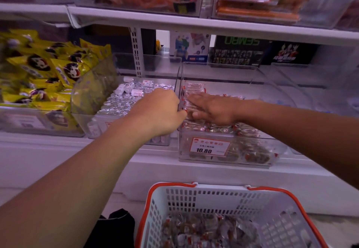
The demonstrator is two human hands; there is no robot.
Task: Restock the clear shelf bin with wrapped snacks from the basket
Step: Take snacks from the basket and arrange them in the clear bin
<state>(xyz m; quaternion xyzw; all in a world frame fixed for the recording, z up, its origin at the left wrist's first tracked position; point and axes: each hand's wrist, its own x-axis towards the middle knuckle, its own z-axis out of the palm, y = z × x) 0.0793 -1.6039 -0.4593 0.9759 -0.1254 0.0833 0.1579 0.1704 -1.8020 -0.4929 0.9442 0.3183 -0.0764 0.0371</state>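
Observation:
A clear shelf bin (217, 162) with a 10.80 price tag stands on the middle shelf, holding clear-wrapped snacks (246, 129) with red ends. My right hand (211, 109) lies flat on the snacks inside the bin, fingers straight and pointing left. My left hand (161, 110) is curled at the bin's left wall, its fingertips hidden against the snacks there; what it holds cannot be seen. Below, a white basket with an orange rim (213, 186) holds more of the same wrapped snacks (206, 230).
Left of the target bin a second clear bin (93, 119) holds silver-wrapped sweets (124, 100). Further left lie yellow snack packs (42, 73). An upper shelf (194, 24) overhangs both bins. Toy boxes (235, 53) stand behind. A dark object (116, 226) sits beside the basket.

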